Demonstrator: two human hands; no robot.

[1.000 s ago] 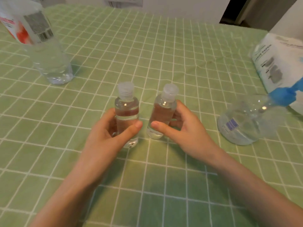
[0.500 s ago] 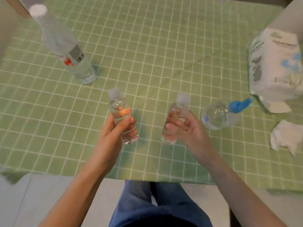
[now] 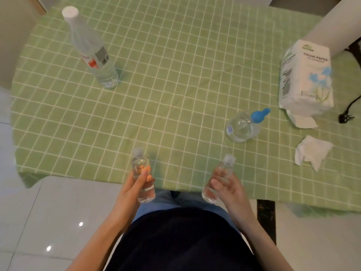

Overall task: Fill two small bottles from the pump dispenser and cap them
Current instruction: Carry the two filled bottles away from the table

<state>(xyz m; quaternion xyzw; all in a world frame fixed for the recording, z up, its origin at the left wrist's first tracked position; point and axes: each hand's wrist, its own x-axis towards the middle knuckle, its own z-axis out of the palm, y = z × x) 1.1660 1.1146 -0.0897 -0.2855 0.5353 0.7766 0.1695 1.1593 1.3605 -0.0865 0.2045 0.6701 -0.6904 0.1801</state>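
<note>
1. Your left hand wraps the left small clear plastic bottle; your right hand wraps the right small clear plastic bottle.
2. Both stood on the green checked tablecloth a second ago; now they are lifted at its near edge.
3. Both are filled and capped, so the task looks finished. The blue-topped clear pump dispenser stands idle.

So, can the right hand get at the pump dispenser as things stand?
Probably not yet. The way from the right hand to the dispenser looks free, but its fingers hold a small bottle that it should set down first.

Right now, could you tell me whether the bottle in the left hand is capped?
Capped: the left bottle carries a translucent cap on its neck.
</note>
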